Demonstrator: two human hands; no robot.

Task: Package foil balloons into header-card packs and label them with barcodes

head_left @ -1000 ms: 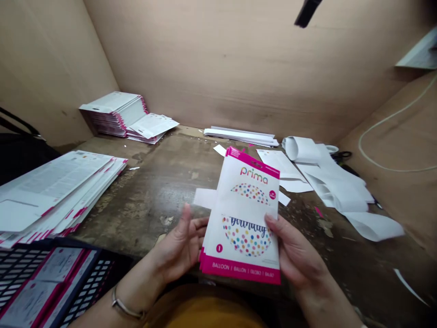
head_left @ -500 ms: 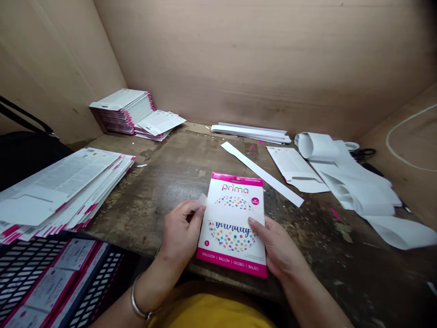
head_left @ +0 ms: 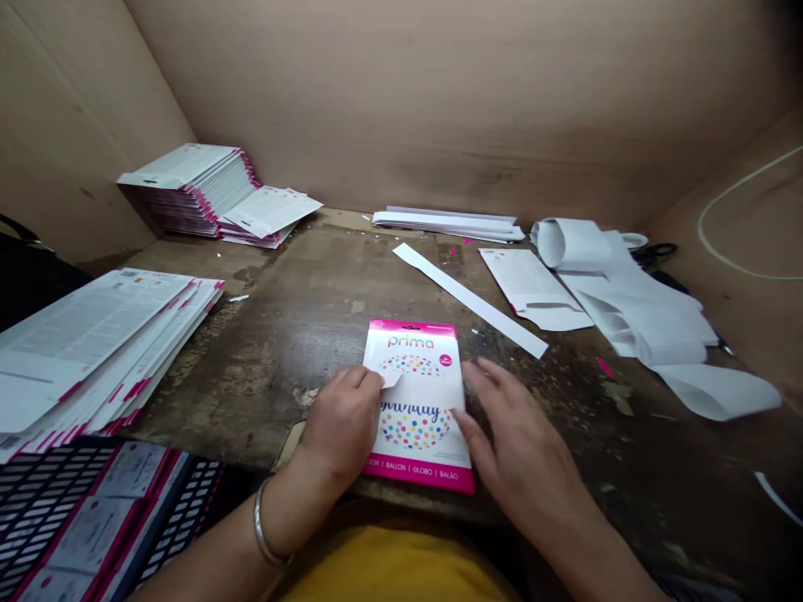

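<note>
A pink-and-white balloon packet (head_left: 417, 435) marked "prima" lies at the table's front edge, front side up. Across its middle runs a plain white band (head_left: 427, 386), covering part of the dotted balloon picture. My left hand (head_left: 345, 418) is closed at the packet's left edge, pinching a small white paper flap (head_left: 392, 380) at the end of that band. Along the packet's right edge is my right hand (head_left: 514, 443), fingers stretched and apart, the thumb tip at the edge.
Stacked packets stand at the back left (head_left: 194, 188), with more packets (head_left: 94, 334) fanned out nearer. A crate (head_left: 38, 502) holds boxes below. Paper strips (head_left: 445, 224), a single strip (head_left: 470, 301), an opened packet (head_left: 533, 288), a loose paper roll (head_left: 627, 284) and scissors (head_left: 658, 252) lie behind and right.
My right hand has loosened its grip on the packet, its thumb sliding off the front to the right edge. My left hand has moved over the packet's left edge with the flap.
</note>
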